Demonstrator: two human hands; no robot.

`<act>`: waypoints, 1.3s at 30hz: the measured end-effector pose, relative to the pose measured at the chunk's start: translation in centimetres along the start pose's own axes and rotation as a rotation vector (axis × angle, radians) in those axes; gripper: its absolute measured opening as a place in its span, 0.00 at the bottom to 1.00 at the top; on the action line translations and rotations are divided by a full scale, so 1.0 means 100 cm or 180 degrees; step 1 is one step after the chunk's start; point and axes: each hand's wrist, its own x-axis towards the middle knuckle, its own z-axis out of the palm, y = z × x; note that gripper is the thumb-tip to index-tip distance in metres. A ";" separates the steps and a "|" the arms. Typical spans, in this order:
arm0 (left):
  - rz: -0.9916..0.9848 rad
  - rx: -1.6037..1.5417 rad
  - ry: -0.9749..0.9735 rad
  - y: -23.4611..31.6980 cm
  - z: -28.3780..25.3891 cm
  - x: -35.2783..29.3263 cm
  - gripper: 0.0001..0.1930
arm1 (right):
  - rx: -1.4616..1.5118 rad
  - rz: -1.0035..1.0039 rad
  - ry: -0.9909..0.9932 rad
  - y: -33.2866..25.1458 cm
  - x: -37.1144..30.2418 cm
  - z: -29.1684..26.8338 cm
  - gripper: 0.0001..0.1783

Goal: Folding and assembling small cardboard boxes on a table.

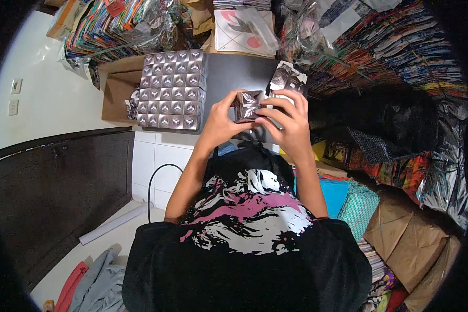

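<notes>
Between my hands, over the dark tabletop (229,67), is a small dark-silver carton (249,106) with a folded, star-like end facing up. My left hand (219,122) grips its left side, with the thumb low and the fingers behind. From the right, my right hand (290,118) has its fingertips on the carton's top and right edge. A block of several matching cartons (171,89) stands in tight rows to the left. Just beyond my right hand lie unfolded cartons (287,77) with white flaps, partly hidden by my fingers.
An open cardboard box (115,96) with some cartons inside sits left of the rows. Tall stacks of folded printed sheets (390,52) crowd the right and back. A patterned white sheet (244,31) lies behind the table. Brown paper bundles (408,234) fill the lower right.
</notes>
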 end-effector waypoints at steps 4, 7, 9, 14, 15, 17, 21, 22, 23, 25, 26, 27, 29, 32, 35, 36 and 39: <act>0.0139 0.0228 0.0097 0.004 0.000 0.002 0.36 | 0.0007 -0.0079 0.0023 0.005 -0.002 0.003 0.08; 0.0001 0.0364 -0.0135 0.003 -0.004 0.005 0.41 | -0.0031 -0.0054 -0.0083 0.002 0.000 0.004 0.07; 0.0112 0.0321 0.0180 0.000 0.005 0.003 0.45 | -0.0068 0.0028 -0.0027 0.004 -0.002 0.007 0.07; 0.1377 0.1188 0.0914 -0.003 0.006 -0.012 0.32 | -0.0417 0.0183 0.0100 0.009 -0.001 0.004 0.07; 0.1379 0.1698 0.0769 0.012 0.005 -0.011 0.25 | -0.0459 0.0148 0.0016 0.011 -0.002 0.004 0.08; 0.1053 0.2443 0.0567 0.036 0.007 -0.009 0.10 | -0.0469 0.0080 -0.0084 0.011 -0.002 0.003 0.08; 0.0697 0.2718 0.0290 0.039 0.009 -0.010 0.07 | -0.0444 0.0069 -0.0209 0.013 -0.007 0.009 0.08; 0.0668 0.2750 0.0332 0.042 0.009 -0.009 0.07 | -0.0405 0.0095 -0.0205 0.015 -0.008 0.009 0.08; 0.0641 0.2781 0.0372 0.044 0.010 -0.009 0.07 | -0.0406 0.0096 -0.0208 0.013 -0.008 0.009 0.08; 0.0678 0.2739 0.0438 0.039 0.008 -0.009 0.07 | -0.0326 0.0285 -0.0034 0.010 -0.006 0.008 0.08; 0.0716 0.2699 0.0506 0.037 0.007 -0.009 0.07 | -0.0359 0.0204 -0.0058 0.016 -0.009 0.007 0.10; 0.0721 0.2694 0.0500 0.035 0.006 -0.008 0.07 | -0.0365 0.0210 -0.0056 0.017 -0.009 0.007 0.10; 0.0808 0.2729 0.0432 0.031 0.007 -0.009 0.06 | -0.0288 0.0162 -0.0097 0.018 -0.009 0.007 0.10; 0.0746 0.2805 0.0392 0.028 0.011 -0.011 0.06 | -0.0360 0.0259 -0.0246 0.016 -0.009 0.006 0.10; 0.0753 0.2817 0.0444 0.024 0.019 -0.013 0.06 | -0.0500 0.0333 -0.0368 0.019 -0.013 0.011 0.10; 0.0750 0.2815 0.0448 0.022 0.020 -0.014 0.06 | -0.0501 0.0330 -0.0372 0.019 -0.015 0.013 0.10; 0.0590 0.2782 0.0291 0.020 0.018 -0.014 0.07 | -0.0235 0.0532 -0.0532 0.019 -0.018 0.014 0.10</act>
